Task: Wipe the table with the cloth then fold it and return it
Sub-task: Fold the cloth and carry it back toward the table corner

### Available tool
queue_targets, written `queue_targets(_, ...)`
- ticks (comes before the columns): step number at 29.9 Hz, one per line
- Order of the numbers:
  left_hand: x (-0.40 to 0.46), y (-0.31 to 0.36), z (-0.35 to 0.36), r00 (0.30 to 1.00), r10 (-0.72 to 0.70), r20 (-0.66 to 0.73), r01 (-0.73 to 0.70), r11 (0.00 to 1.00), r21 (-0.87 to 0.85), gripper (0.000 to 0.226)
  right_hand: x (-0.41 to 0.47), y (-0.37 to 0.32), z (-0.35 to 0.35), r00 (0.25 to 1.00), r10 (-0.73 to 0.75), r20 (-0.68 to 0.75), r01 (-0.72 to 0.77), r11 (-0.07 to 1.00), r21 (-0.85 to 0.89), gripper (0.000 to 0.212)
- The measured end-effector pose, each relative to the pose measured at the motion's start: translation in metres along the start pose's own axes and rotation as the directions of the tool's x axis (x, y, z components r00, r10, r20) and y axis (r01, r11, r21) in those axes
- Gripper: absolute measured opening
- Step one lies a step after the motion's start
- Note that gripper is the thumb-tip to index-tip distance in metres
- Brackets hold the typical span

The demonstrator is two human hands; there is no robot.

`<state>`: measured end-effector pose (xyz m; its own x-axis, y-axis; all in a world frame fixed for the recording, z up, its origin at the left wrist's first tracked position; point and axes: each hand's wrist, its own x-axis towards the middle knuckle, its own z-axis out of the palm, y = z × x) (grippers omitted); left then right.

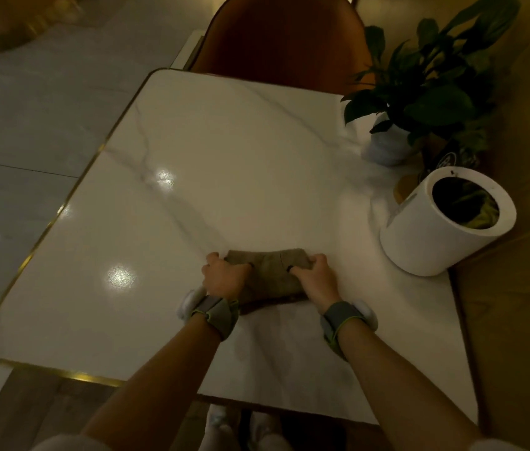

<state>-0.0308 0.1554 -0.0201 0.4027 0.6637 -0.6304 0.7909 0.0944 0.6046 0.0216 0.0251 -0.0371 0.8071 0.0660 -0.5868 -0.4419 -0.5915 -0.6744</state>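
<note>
- A dim room with pale tiled floor; the surface (192, 177) is a glossy white marble-look top with grey veining, rounded corners and a thin gold trim, catching two bright ceiling reflections.
- A brown-orange chair (286, 37) stands at the far edge.
- Along the right edge sit a leafy plant (432, 83) in a small pale pot and a smooth white cylindrical container (445, 229) tipped toward the viewer.
- The cloth (270, 271) lies near the near edge, roughly mid-width, already doubled into a compact tan rectangle with a coarse, matte weave.
- The left hand (224, 276) grasps the cloth's left end, fingers curled over it.
- The right hand (314, 276) grasps the right end the same way; both wrists wear grey bands with white pucks.
- Judged by its look, the cloth is light, soft and limp: it will sag if lifted by one point and slide easily on the polished top.
- Best held at the two ends or corners, pinching all layers together so the fold does not open.
- Folding looks underway; returning it is not yet done.
</note>
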Motion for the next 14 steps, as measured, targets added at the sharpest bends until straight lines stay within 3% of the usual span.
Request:
queue_targets(2,0.005,-0.004,-0.003,0.996,-0.030,0.088,0.039,0.994,-0.102,0.063,0.001,-0.001,0.001,0.997,0.063,0.038,-0.068,0.989,0.128,0.051)
queue_targets(6,0.005,-0.001,-0.013,0.975,-0.013,0.222,0.078,0.955,-0.287,0.028,0.005,-0.006,-0.002,0.988,0.103,0.113,-0.128,0.960,0.248,0.036)
queue_targets(9,-0.002,0.013,-0.016,0.959,0.056,0.278,0.018,0.967,-0.256,0.029,0.002,-0.007,-0.006,0.989,0.114,0.095,-0.136,0.954,0.268,0.032)
queue_targets(14,-0.012,0.044,-0.003,0.900,0.213,0.379,-0.179,0.976,-0.125,0.036,-0.012,0.011,-0.024,0.980,0.191,0.049,-0.189,0.839,0.510,0.021)
